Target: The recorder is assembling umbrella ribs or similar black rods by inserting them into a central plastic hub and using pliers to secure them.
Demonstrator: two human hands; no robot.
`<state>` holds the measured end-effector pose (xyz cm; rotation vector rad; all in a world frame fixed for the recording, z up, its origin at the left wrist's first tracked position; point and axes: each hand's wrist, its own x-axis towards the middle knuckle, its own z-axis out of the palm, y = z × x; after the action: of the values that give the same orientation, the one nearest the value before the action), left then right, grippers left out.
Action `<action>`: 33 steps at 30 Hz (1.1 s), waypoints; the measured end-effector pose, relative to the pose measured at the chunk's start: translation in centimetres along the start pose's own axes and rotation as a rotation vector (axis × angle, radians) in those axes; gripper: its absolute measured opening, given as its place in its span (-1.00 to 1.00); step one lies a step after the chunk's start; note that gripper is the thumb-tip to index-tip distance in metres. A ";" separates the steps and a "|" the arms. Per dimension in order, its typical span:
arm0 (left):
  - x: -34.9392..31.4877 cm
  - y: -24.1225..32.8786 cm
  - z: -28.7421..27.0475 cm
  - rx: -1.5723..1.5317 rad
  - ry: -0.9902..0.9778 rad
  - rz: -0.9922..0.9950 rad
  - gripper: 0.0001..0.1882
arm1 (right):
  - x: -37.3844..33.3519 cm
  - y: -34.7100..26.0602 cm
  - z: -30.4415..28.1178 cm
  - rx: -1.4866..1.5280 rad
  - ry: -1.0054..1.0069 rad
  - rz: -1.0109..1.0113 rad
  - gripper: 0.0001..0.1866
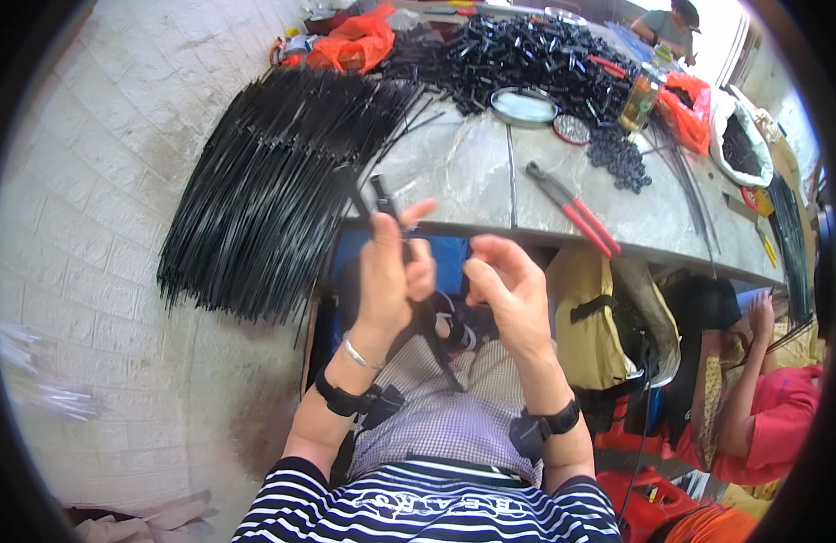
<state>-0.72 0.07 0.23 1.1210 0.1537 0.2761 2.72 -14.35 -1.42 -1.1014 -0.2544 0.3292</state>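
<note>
My left hand is closed around a long thin black strip with a thicker black piece at its upper end; its index finger points out to the right. The strip's lower part hangs down over my lap. To the right, apart from it, my right hand is raised with thumb and fingers curled together; anything between the fingertips is too small or blurred to make out. A large bundle of black strips lies on the table's left side, beside my left hand. Cutting pliers with red handles lie on the grey table.
Farther back are a heap of black parts, a round dish, small dark pieces, a bottle and red bags. A co-worker in red sits at right; another person is behind. A white wall stands left.
</note>
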 end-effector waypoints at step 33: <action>3.2 13.6 -7.5 -0.249 0.332 0.164 -0.23 | -3.3 2.5 -11.7 -0.429 -0.352 0.095 -0.62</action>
<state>-1.51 13.06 9.30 0.8351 0.3133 0.6123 3.57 -24.28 -8.88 -1.4786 -0.6065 0.5719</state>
